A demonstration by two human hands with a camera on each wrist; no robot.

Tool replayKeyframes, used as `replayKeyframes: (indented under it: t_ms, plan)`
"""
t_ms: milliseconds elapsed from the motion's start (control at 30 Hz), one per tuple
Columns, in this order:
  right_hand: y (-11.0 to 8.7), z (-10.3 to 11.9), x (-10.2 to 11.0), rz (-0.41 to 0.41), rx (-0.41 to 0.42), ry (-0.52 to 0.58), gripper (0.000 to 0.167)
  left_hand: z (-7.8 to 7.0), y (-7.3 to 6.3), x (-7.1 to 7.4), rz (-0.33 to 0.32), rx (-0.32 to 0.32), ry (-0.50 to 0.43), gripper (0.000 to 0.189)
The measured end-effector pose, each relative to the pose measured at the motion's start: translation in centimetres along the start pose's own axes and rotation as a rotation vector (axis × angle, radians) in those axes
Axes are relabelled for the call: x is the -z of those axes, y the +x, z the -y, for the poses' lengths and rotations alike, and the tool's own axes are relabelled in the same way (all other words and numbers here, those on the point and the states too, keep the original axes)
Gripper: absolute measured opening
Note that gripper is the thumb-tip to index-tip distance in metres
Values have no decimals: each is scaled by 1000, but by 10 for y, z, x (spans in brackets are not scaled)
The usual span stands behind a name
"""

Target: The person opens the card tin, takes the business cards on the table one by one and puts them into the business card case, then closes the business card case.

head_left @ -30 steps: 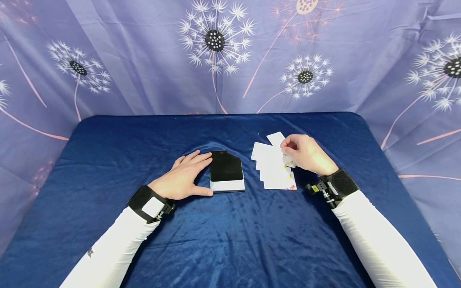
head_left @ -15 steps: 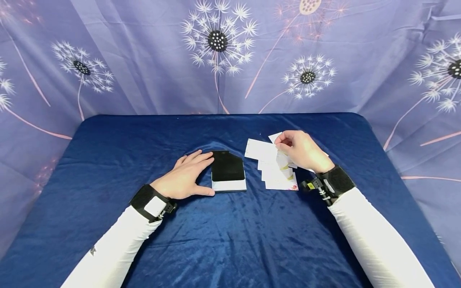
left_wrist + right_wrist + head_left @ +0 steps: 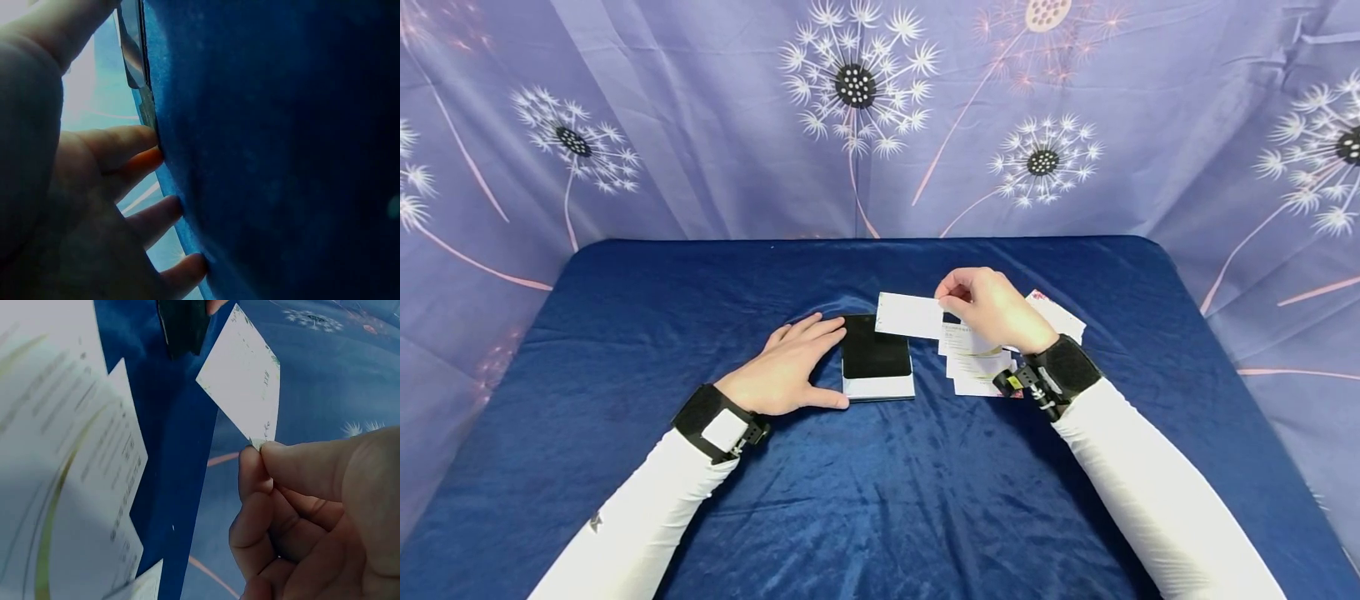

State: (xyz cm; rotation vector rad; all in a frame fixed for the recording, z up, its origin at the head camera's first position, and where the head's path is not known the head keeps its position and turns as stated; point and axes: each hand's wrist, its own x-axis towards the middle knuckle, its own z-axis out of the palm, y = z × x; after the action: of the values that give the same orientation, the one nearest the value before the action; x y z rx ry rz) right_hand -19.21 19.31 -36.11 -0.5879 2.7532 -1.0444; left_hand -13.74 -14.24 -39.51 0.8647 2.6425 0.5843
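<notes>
My right hand [image 3: 996, 308] pinches a white card [image 3: 908, 315] by its right end, between thumb and index finger. In the right wrist view the card [image 3: 244, 378] shows small print and a leafy green border. The card's far end overlaps the top of a flat black case [image 3: 874, 357] with a pale lower band. My left hand [image 3: 782, 368] lies with fingers spread along the case's left edge, its fingertips and thumb at that edge. Below the right hand, several printed white cards [image 3: 981, 367] lie overlapping, some with a yellow-green curve.
Another white card [image 3: 1058, 317] with a red flowered corner lies behind the right wrist, partly hidden by it. A blue velvet cloth [image 3: 850, 500] covers the table. Behind its back edge hangs a purple curtain [image 3: 715, 125] with dandelion prints.
The right hand has drawn a card out of the spread and carried it left over the black case, uncovering printed cards and the flowered card. The left hand stays in place.
</notes>
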Motion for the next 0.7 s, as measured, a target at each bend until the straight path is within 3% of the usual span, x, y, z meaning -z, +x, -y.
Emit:
replayKeyframes:
  t_ms: [700]
  plan:
    - [21, 16, -32, 32, 85, -41, 9, -2, -1, 1, 1, 19, -5, 106]
